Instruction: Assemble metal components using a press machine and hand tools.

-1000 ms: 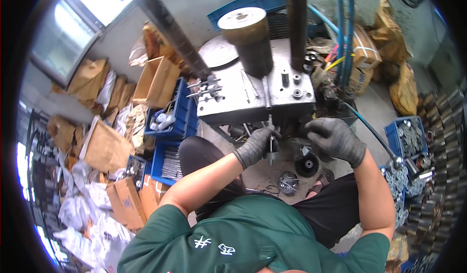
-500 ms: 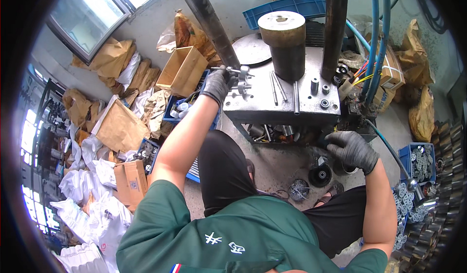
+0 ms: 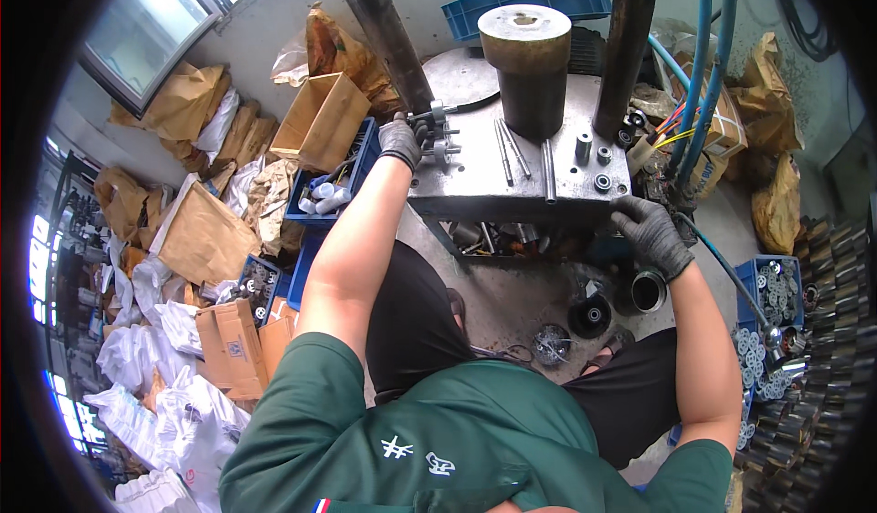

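My left hand (image 3: 400,141), in a dark grey glove, is closed at the left edge of a steel press table (image 3: 484,179). Its fingers wrap the end of a metal shaft with a round collar (image 3: 437,111); the grip is partly hidden. Beside it lie similar collared shafts (image 3: 444,150). My right hand (image 3: 653,236), gloved too, reaches to the table's front right corner with fingers stretched and nothing visible in them. Between the hands, thin rods (image 3: 513,150) and a thicker rod (image 3: 549,173) rest on the table. A small dark cylinder (image 3: 583,148) stands near two rings (image 3: 603,182).
A thick steel ram (image 3: 524,74) and two dark columns rise from the table. Blue hoses (image 3: 708,84) hang at right. Blue crates of gear-like discs (image 3: 778,292) sit far right. A wooden box (image 3: 322,122) and paper sacks stand left. Metal parts lie on the floor beneath.
My right hand has moved up and left to the table's front right corner. My left hand has stayed at the collared shafts. The whole view has shifted slightly.
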Tool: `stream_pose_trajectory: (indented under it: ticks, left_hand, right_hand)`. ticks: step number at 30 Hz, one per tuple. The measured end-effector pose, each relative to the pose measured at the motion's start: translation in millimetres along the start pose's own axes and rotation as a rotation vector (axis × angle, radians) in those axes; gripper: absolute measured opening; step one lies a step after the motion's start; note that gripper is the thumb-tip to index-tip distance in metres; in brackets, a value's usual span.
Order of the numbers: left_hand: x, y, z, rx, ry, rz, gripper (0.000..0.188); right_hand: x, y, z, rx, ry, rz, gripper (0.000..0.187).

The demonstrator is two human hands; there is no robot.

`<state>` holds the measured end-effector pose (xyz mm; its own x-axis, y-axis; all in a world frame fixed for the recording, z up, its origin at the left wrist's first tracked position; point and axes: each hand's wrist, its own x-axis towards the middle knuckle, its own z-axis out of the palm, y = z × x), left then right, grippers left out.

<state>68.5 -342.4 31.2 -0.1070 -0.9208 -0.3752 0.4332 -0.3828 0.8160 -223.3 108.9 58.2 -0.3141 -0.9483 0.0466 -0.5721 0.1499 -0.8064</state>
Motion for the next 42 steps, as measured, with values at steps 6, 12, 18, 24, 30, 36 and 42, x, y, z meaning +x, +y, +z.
stream_pose_trajectory:
  ticks: [6,12,18,24,30,36,42]
  left_hand:
    - [8.7,-0.1,-6.5,0.010,0.078,-0.050,0.036]
    - [-28.0,20.9,-23.2,0.321,0.005,-0.066,0.038]
    - [-88.9,29.6,-20.1,1.688,-0.373,1.463,0.031]
    - [-68.4,56.4,13.8,2.024,-0.860,2.305,0.028]
    - [-84.8,50.5,48.6,2.345,-1.096,1.951,0.012]
    - [-91.8,53.2,53.9,2.421,-1.191,1.914,0.014]
    - [-89.8,52.0,53.5,2.418,-1.107,1.869,0.014]
  right_hand:
    - [25.9,4.1,12.9,-0.092,0.157,-0.023,0.029]
    - [38.2,5.8,21.4,-0.363,0.362,-0.034,0.027]
    - [47.2,15.2,34.7,-0.452,0.392,0.025,0.032]
    - [55.7,13.8,41.4,-0.385,0.425,0.055,0.032]
    - [50.8,24.6,37.2,-0.316,0.415,0.039,0.030]
    - [47.1,26.2,37.2,-0.414,0.409,-0.003,0.029]
    - [51.8,5.8,37.8,-0.603,0.328,0.026,0.027]
